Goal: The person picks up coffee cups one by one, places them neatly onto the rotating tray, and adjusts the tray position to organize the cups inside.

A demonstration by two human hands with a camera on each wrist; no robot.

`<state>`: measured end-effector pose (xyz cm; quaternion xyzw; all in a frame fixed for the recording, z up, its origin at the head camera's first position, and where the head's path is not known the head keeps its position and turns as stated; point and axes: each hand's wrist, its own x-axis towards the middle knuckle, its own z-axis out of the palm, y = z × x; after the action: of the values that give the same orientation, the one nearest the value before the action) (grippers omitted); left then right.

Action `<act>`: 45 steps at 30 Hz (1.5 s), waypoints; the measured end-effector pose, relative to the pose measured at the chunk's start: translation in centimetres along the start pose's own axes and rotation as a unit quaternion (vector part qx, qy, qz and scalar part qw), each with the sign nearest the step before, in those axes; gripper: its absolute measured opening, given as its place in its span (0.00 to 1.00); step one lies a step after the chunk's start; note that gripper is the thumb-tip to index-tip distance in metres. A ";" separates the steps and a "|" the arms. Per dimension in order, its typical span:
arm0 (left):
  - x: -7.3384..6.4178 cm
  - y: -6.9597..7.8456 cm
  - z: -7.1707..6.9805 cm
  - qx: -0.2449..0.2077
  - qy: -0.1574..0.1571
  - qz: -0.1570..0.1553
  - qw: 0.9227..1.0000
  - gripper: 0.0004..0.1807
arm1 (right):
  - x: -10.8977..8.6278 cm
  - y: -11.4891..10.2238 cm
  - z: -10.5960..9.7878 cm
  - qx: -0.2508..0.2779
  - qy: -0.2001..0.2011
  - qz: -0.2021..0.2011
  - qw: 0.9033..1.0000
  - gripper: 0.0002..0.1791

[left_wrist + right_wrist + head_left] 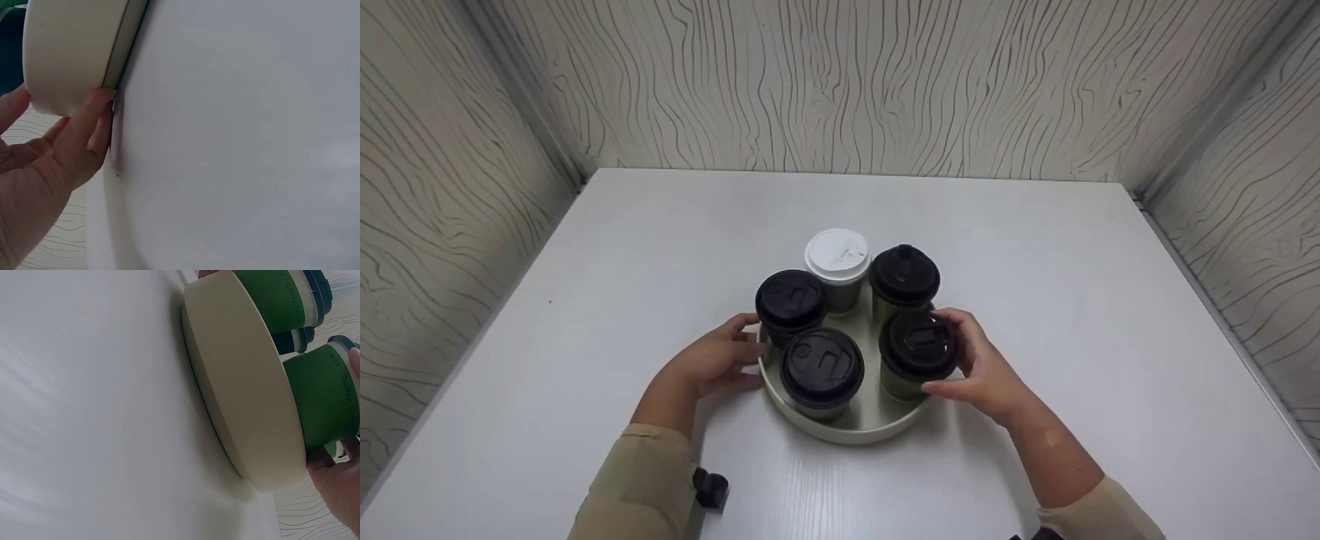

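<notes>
A shallow, round cream tray carries several upright paper coffee cups. My left hand grips its left side; in the left wrist view the fingertips meet the lower edge of the tray wall, with the thumb near the rim. At the tray's right, my right hand holds a black-lidded coffee cup, thumb in front and fingers behind. Its green sleeve with printed lettering shows in the right wrist view. Black-lidded cups stand at front, left and back right; a white-lidded one is at the back.
The tray is on a white table, toward its front middle. Wood-grain patterned panels enclose the back and both sides. A small black object sits at the left sleeve.
</notes>
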<state>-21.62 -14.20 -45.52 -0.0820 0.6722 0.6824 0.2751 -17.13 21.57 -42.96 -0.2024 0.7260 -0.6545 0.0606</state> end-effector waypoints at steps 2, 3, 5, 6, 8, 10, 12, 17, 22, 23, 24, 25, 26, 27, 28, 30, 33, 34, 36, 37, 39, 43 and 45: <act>0.0 0.0 0.0 0.000 -0.002 0.001 1.000 0.32 | 0.0 0.1 0.0 -0.001 0.002 0.000 1.000 0.48; 0.0 0.1 0.0 -0.001 -0.002 0.001 1.000 0.32 | 0.0 0.1 0.0 0.000 0.002 -0.001 1.000 0.48; 0.0 0.1 0.0 -0.002 -0.004 0.003 1.000 0.32 | 0.0 0.1 0.1 0.004 0.003 -0.001 1.000 0.48; 0.0 0.1 0.0 -0.003 -0.004 0.002 1.000 0.32 | 0.1 0.1 0.1 0.005 0.003 -0.002 1.000 0.48; 0.0 0.0 0.0 -0.003 -0.005 0.002 1.000 0.32 | 0.1 0.1 0.0 0.007 0.002 -0.002 1.000 0.48; 0.0 0.0 0.0 -0.002 -0.006 0.002 1.000 0.32 | 0.1 0.1 0.0 0.008 -0.001 0.000 1.000 0.48; 0.1 0.0 0.0 0.002 -0.009 0.002 1.000 0.32 | 0.1 0.1 0.0 0.006 -0.003 0.005 1.000 0.48; 0.1 0.0 0.0 0.009 -0.013 0.004 1.000 0.32 | 0.1 0.0 -0.1 -0.002 -0.009 0.019 1.000 0.48; 0.0 -0.1 0.0 0.003 -0.012 0.003 1.000 0.32 | 0.1 0.0 -0.1 -0.004 -0.011 0.021 1.000 0.48; 0.1 -0.1 0.0 0.002 -0.014 0.004 1.000 0.32 | 0.1 0.0 -0.1 -0.005 -0.011 0.021 1.000 0.48; 0.1 -0.1 0.0 0.001 -0.017 0.005 1.000 0.32 | 0.1 0.0 -0.2 -0.005 -0.010 0.022 1.000 0.48; 0.1 -0.1 -0.1 -0.001 -0.018 0.005 1.000 0.32 | 0.1 0.0 -0.2 -0.007 -0.009 0.022 1.000 0.48; 0.1 -0.2 -0.1 -0.003 -0.020 0.006 1.000 0.32 | 0.1 -0.1 -0.2 -0.007 -0.008 0.022 1.000 0.48; 0.1 -0.1 -0.1 -0.004 -0.023 0.008 1.000 0.32 | 0.1 -0.1 -0.3 -0.010 -0.007 0.021 1.000 0.48; 0.1 -0.2 -0.1 -0.006 -0.024 0.009 1.000 0.32 | 0.1 -0.1 -0.4 -0.012 -0.005 0.020 1.000 0.48; 0.1 -0.2 -0.1 -0.009 -0.027 0.009 1.000 0.32 | 0.2 -0.2 -0.5 -0.017 -0.002 0.014 1.000 0.47; 0.0 -0.2 0.0 -0.010 -0.027 0.009 1.000 0.32 | 0.2 -0.3 -1.0 -0.022 -0.001 -0.001 1.000 0.46; 0.0 -0.2 0.0 -0.008 -0.025 0.009 1.000 0.32 | 0.2 -0.4 -1.2 -0.023 -0.002 -0.007 1.000 0.45; 0.0 -0.2 0.1 0.000 -0.022 0.010 1.000 0.32 | 0.2 -0.5 -1.6 -0.026 -0.005 -0.016 1.000 0.45; 0.0 -0.2 0.2 0.005 -0.019 0.010 1.000 0.32 | 0.1 -0.6 -1.8 -0.027 -0.006 -0.018 0.999 0.44; 0.0 -0.3 0.2 0.012 -0.013 0.012 1.000 0.31 | 0.1 -0.9 -2.2 -0.030 -0.005 -0.019 0.999 0.44; 0.0 -0.6 0.1 0.028 -0.010 0.017 0.999 0.32 | 0.2 -1.6 -3.1 -0.042 0.006 -0.008 0.999 0.43; -0.1 -0.6 -0.1 0.038 -0.015 0.024 0.999 0.33 | 0.5 -2.1 -3.6 -0.053 0.012 -0.005 0.999 0.42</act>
<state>-21.30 -14.33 -46.02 -0.0447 0.6954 0.6638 0.2717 -18.39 24.55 -40.33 -0.2014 0.7590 -0.6180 0.0376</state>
